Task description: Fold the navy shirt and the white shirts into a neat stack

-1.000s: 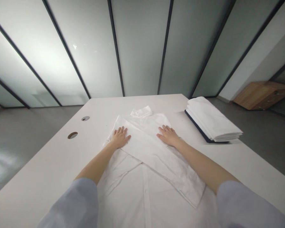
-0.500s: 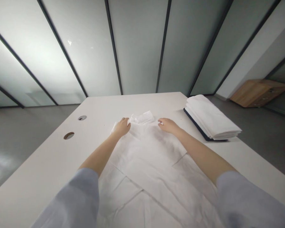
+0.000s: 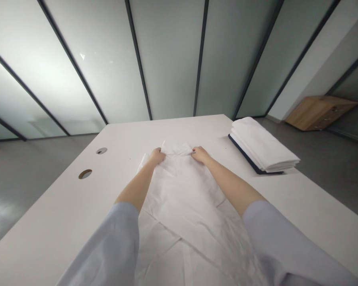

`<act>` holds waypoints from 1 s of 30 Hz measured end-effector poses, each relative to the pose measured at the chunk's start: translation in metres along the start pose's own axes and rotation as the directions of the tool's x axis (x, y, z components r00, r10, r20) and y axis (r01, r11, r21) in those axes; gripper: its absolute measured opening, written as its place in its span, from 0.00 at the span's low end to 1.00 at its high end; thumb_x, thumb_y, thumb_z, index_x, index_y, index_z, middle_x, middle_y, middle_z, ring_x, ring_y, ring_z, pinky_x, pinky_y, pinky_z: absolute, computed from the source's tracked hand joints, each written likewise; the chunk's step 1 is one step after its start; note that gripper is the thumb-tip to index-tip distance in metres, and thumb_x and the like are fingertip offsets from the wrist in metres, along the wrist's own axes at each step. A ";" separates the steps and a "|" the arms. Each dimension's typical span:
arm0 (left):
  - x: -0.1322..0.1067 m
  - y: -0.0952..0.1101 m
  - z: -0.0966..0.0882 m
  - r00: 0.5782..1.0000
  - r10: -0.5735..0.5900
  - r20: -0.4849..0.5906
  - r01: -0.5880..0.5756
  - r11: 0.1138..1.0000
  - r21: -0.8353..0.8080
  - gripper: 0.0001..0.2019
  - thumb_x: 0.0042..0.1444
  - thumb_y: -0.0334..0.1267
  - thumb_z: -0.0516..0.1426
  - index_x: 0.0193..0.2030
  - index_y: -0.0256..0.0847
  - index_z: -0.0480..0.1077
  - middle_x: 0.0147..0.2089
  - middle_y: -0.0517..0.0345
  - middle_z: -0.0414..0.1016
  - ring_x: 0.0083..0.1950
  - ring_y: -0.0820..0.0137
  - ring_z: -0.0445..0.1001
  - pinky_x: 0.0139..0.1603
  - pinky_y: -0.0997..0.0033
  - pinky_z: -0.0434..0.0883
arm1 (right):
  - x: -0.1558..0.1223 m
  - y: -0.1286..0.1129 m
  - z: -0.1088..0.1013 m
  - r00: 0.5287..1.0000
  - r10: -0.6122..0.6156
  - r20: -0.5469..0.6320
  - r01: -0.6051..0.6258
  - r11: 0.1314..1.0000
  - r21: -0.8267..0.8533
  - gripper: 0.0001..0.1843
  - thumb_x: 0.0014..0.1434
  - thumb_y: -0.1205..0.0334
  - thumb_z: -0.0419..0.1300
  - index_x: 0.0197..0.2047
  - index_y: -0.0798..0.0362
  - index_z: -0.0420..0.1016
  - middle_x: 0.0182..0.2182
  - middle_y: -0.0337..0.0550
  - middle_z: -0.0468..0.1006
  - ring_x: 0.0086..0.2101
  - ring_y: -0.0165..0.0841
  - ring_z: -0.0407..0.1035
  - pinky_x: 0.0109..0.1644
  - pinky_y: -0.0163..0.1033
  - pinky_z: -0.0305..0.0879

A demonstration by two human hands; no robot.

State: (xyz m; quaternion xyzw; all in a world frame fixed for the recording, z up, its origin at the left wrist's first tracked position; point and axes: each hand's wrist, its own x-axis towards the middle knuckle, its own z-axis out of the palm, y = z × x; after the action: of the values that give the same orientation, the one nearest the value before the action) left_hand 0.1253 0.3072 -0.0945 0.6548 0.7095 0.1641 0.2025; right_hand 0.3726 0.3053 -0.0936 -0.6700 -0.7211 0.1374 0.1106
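Observation:
A white garment (image 3: 185,206), which looks like a collared shirt or coat, lies spread on the table with its collar (image 3: 176,148) at the far end. My left hand (image 3: 157,156) is closed on the cloth at the left side of the collar. On the right side, my right hand (image 3: 200,154) pinches the cloth beside the collar. Creases run across the front of the garment, and its lower part passes out of view at the bottom.
On the right of the white table (image 3: 122,137) lies a stack of folded white cloth (image 3: 264,145) over a dark blue piece (image 3: 244,153). Two round holes (image 3: 85,174) pierce the tabletop at left. Behind stand frosted glass panels (image 3: 170,59); a wooden cabinet (image 3: 316,113) is farther right.
Both hands have moved inward to the collar and closed on the cloth. The garment's shoulders are drawn in narrower, and the camera view has shifted slightly.

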 end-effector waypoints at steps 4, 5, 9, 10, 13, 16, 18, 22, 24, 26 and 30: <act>-0.021 -0.010 -0.002 0.964 0.203 -0.173 -0.186 0.976 0.113 0.12 0.54 0.32 0.54 0.46 0.41 0.71 0.52 0.50 0.71 0.50 0.65 0.73 0.50 0.68 0.69 | -0.013 0.002 0.000 0.969 -0.098 -0.225 0.085 0.994 -0.068 0.17 0.61 0.65 0.52 0.52 0.55 0.73 0.53 0.55 0.70 0.47 0.39 0.69 0.50 0.38 0.63; -0.027 -0.015 -0.003 0.945 0.277 -0.173 -0.249 0.954 0.169 0.12 0.54 0.31 0.54 0.45 0.41 0.72 0.53 0.50 0.70 0.51 0.65 0.72 0.51 0.68 0.69 | -0.018 0.004 0.000 0.955 -0.143 -0.258 0.119 0.987 -0.107 0.17 0.61 0.67 0.52 0.51 0.54 0.73 0.54 0.54 0.69 0.47 0.39 0.68 0.51 0.38 0.63; -0.048 -0.032 -0.008 0.884 0.467 -0.034 -0.428 0.835 0.345 0.13 0.54 0.30 0.52 0.43 0.44 0.74 0.54 0.52 0.69 0.57 0.62 0.66 0.57 0.61 0.65 | -0.034 0.013 -0.001 0.941 -0.284 -0.184 0.229 0.935 -0.272 0.16 0.62 0.70 0.49 0.45 0.52 0.77 0.54 0.51 0.69 0.49 0.42 0.64 0.51 0.42 0.61; -0.052 -0.034 -0.010 0.872 0.490 -0.017 -0.449 0.812 0.374 0.14 0.55 0.30 0.51 0.43 0.45 0.75 0.55 0.52 0.69 0.58 0.60 0.65 0.59 0.59 0.64 | -0.037 0.015 -0.003 0.940 -0.298 -0.163 0.242 0.924 -0.295 0.16 0.62 0.70 0.49 0.43 0.52 0.77 0.53 0.51 0.70 0.49 0.42 0.63 0.52 0.43 0.61; -0.058 -0.029 -0.017 0.857 0.514 -0.038 -0.452 0.784 0.425 0.16 0.58 0.31 0.49 0.44 0.44 0.76 0.58 0.52 0.68 0.60 0.59 0.63 0.62 0.58 0.61 | -0.041 0.015 -0.008 0.931 -0.299 -0.208 0.237 0.931 -0.277 0.17 0.62 0.69 0.48 0.45 0.53 0.78 0.52 0.52 0.71 0.51 0.44 0.61 0.55 0.46 0.58; -0.059 -0.013 -0.013 0.875 0.470 -0.115 -0.384 0.819 0.427 0.19 0.62 0.38 0.47 0.57 0.44 0.70 0.64 0.51 0.64 0.64 0.59 0.59 0.64 0.58 0.58 | -0.042 0.004 -0.008 0.917 -0.305 -0.255 0.255 0.943 -0.211 0.21 0.65 0.63 0.48 0.57 0.56 0.72 0.57 0.53 0.68 0.55 0.45 0.60 0.59 0.46 0.55; -0.058 -0.004 -0.002 0.917 0.389 -0.089 -0.320 0.850 0.419 0.25 0.64 0.47 0.46 0.66 0.43 0.60 0.70 0.49 0.56 0.69 0.55 0.53 0.66 0.54 0.55 | -0.043 -0.005 -0.002 0.927 -0.323 -0.190 0.283 0.936 -0.211 0.26 0.66 0.55 0.47 0.63 0.55 0.64 0.64 0.53 0.62 0.61 0.46 0.55 0.63 0.48 0.51; -0.057 -0.004 0.023 0.976 0.211 0.051 -0.213 0.886 0.412 0.37 0.62 0.62 0.41 0.71 0.42 0.50 0.73 0.44 0.47 0.73 0.44 0.43 0.68 0.43 0.47 | -0.054 -0.014 0.019 0.970 -0.240 0.024 0.239 0.941 -0.238 0.33 0.67 0.43 0.43 0.69 0.50 0.55 0.69 0.52 0.51 0.67 0.50 0.44 0.66 0.55 0.43; -0.057 -0.009 0.030 0.982 0.183 0.044 -0.184 0.893 0.411 0.39 0.60 0.65 0.40 0.72 0.44 0.49 0.74 0.44 0.46 0.73 0.42 0.41 0.67 0.42 0.45 | -0.060 -0.014 0.026 0.982 -0.181 0.061 0.190 0.953 -0.235 0.35 0.66 0.41 0.41 0.70 0.51 0.52 0.69 0.54 0.50 0.67 0.51 0.43 0.66 0.56 0.42; -0.057 -0.012 0.032 0.984 0.175 0.021 -0.167 0.893 0.417 0.40 0.59 0.66 0.40 0.72 0.44 0.49 0.74 0.44 0.46 0.72 0.41 0.41 0.68 0.42 0.45 | -0.065 -0.013 0.029 0.987 -0.150 0.053 0.158 0.960 -0.230 0.37 0.66 0.40 0.41 0.71 0.52 0.50 0.70 0.57 0.48 0.67 0.51 0.42 0.67 0.55 0.41; -0.060 -0.013 0.029 0.974 0.224 -0.041 -0.184 0.880 0.438 0.40 0.60 0.63 0.42 0.71 0.38 0.51 0.73 0.41 0.47 0.73 0.44 0.43 0.69 0.45 0.45 | -0.066 -0.012 0.029 0.989 -0.143 0.034 0.147 0.962 -0.230 0.36 0.66 0.39 0.40 0.71 0.51 0.50 0.70 0.55 0.48 0.67 0.48 0.42 0.67 0.54 0.40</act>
State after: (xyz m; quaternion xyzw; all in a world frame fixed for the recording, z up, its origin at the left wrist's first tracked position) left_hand 0.1326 0.2450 -0.1220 0.7461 0.6637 0.0530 0.0022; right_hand 0.3562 0.2376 -0.1152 -0.6224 -0.7803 0.0495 0.0353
